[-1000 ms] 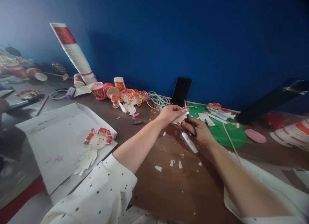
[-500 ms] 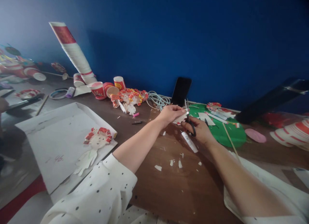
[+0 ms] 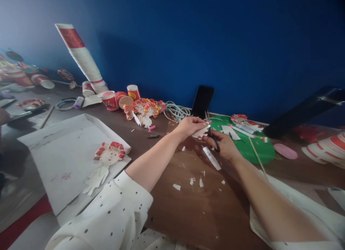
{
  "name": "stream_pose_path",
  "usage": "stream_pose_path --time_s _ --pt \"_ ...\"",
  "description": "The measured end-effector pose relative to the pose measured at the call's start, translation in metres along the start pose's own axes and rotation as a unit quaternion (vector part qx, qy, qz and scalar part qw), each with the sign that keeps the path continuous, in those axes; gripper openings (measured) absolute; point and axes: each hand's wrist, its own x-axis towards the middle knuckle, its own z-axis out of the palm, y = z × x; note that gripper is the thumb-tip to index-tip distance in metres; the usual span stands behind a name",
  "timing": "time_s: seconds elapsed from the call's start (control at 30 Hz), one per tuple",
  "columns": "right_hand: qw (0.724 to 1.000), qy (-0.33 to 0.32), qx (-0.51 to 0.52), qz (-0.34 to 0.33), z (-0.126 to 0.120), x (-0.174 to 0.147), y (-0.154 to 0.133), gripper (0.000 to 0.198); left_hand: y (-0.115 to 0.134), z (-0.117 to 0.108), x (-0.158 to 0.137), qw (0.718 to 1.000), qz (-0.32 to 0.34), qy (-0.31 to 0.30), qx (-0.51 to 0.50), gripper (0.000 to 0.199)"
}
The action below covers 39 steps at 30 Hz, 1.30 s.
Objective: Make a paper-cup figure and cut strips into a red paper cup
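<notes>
Between the thumb and fingers of my left hand [image 3: 191, 127] is a small white paper piece [image 3: 201, 132] with some red on its lower edge. My right hand [image 3: 225, 145] is closed around the black handles of a pair of scissors [image 3: 214, 139], whose blades point up and away at the paper. Just below my hands a white tube [image 3: 211, 158] lies on the brown table [image 3: 172, 214]. Small white paper scraps [image 3: 201, 182] are scattered nearer to me.
A green sheet [image 3: 256, 149] with paper pieces lies on the right. Against the blue wall lean a black phone [image 3: 202, 100] and a tall stack of paper cups [image 3: 86, 63]. On the left, a paper doll [image 3: 110, 154] rests on white paper [image 3: 56, 163].
The scissor blades stand slightly further apart than before. Both hands stay in nearly the same place, and the paper remains in my left fingers.
</notes>
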Motion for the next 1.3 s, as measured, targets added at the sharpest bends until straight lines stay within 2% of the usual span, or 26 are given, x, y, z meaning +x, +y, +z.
stream_pose_path --time_s 0.43,0.63,0.9,1.3 --pt "0.999 -0.008 -0.046 0.002 -0.005 0.000 -0.004 0.045 0.006 -0.004 -0.003 1.000 -0.017 -0.006 -0.015 0.027" --pt "0.999 -0.016 -0.024 0.015 -0.004 -0.003 -0.008 0.042 0.006 -0.004 -0.002 0.999 -0.019 -0.022 -0.043 0.026" --pt "0.999 -0.048 -0.025 0.007 -0.010 0.001 -0.001 0.042 0.006 -0.010 0.000 0.998 -0.018 -0.048 -0.039 0.026" --pt "0.998 -0.059 -0.022 0.015 -0.009 0.000 -0.001 0.047 0.015 -0.016 -0.005 0.997 -0.023 -0.068 -0.032 0.025"
